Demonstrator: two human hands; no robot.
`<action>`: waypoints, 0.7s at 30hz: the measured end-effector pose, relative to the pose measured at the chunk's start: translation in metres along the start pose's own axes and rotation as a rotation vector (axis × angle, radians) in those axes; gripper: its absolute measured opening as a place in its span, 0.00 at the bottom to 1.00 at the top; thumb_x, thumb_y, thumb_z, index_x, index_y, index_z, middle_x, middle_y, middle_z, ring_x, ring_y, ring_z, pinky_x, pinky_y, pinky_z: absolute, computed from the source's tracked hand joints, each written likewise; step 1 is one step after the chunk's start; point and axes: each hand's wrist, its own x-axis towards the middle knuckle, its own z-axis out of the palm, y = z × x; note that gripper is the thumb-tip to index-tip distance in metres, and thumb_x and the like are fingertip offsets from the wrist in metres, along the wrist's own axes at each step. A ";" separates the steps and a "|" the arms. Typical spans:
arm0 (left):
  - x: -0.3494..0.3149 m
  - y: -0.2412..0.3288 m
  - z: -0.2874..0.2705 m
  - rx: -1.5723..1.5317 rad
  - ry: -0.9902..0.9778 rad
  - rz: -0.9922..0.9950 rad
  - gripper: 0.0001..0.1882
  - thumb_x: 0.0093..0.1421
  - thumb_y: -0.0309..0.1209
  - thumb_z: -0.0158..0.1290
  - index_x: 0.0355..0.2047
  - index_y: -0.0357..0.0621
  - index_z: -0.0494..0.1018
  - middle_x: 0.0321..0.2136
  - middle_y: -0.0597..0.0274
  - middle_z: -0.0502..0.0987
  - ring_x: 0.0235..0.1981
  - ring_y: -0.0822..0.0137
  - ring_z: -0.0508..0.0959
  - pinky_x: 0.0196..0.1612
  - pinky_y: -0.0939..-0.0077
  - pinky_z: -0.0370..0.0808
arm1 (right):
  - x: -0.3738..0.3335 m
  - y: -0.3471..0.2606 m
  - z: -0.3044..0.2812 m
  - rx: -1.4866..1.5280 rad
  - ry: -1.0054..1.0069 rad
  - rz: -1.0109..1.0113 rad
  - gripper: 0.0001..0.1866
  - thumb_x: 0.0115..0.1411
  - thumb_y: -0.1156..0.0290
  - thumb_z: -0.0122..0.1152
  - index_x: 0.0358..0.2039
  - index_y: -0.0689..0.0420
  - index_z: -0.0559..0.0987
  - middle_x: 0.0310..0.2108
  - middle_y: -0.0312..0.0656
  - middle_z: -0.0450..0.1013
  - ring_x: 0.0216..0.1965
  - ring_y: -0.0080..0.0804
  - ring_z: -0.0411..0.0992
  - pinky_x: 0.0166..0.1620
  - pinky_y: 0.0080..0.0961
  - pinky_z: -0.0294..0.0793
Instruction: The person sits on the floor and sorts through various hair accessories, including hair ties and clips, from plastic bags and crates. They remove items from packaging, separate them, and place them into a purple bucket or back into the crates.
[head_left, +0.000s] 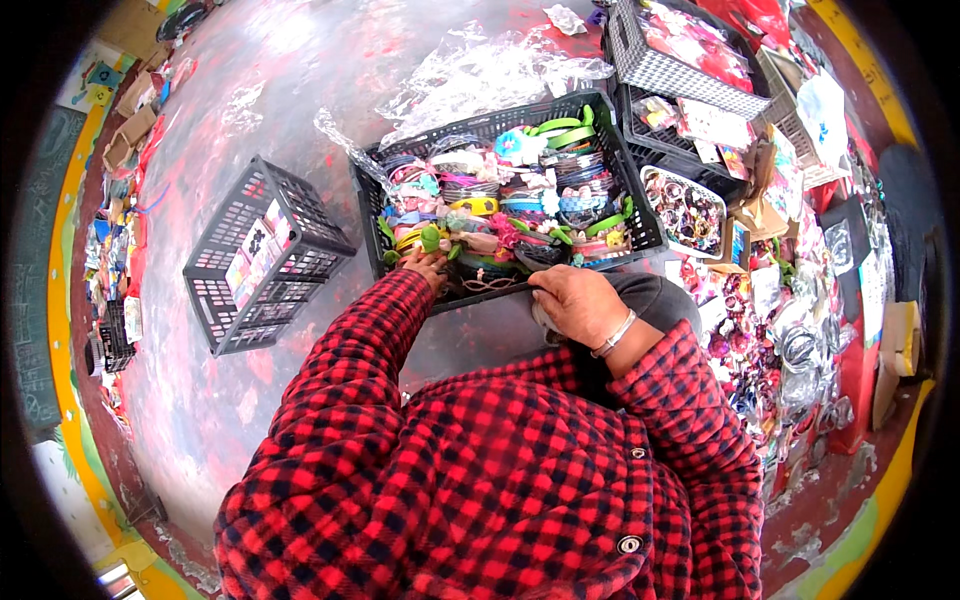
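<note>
A black plastic crate (648,236) in front of me is packed with rows of colourful headbands (522,205), some with bows, flowers and bright green trims. My left hand (427,270) lies over its near left corner, fingers apart on the headbands beside a green ball-like ornament (430,238). At the near rim, right of centre, my right hand (582,303) is closed with thumb and fingertips together. What it pinches, if anything, is too small to make out; a dark band lies close by its fingertips. A pale bracelet (614,334) circles that wrist.
On the left stands another black crate (232,325) with printed cards inside. Crumpled clear plastic (480,75) lies beyond the headbands. Stacked crates (690,85) rise at the far right, above a white basket (652,185) of small items. Loose accessories (740,340) spread over the right side.
</note>
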 end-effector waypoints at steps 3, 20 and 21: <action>-0.001 0.000 0.000 -0.008 0.009 0.028 0.25 0.51 0.47 0.50 0.49 0.58 0.68 0.59 0.61 0.54 0.62 0.58 0.47 0.60 0.43 0.39 | -0.001 -0.002 -0.001 -0.013 -0.010 -0.008 0.08 0.51 0.69 0.52 0.30 0.58 0.75 0.27 0.49 0.71 0.32 0.48 0.70 0.36 0.39 0.69; 0.089 -0.113 -0.016 -0.909 1.106 -0.719 0.16 0.51 0.40 0.47 0.28 0.40 0.76 0.28 0.46 0.75 0.33 0.50 0.75 0.37 0.64 0.71 | 0.003 -0.013 -0.009 0.076 0.063 0.069 0.10 0.53 0.69 0.52 0.33 0.59 0.76 0.29 0.49 0.71 0.32 0.47 0.70 0.36 0.35 0.70; 0.102 -0.159 0.038 -1.008 1.013 -0.627 0.15 0.50 0.38 0.48 0.32 0.41 0.74 0.32 0.47 0.75 0.35 0.52 0.75 0.39 0.66 0.71 | 0.005 -0.015 -0.010 0.101 0.020 0.055 0.10 0.53 0.69 0.52 0.34 0.59 0.76 0.29 0.49 0.71 0.33 0.47 0.70 0.37 0.35 0.70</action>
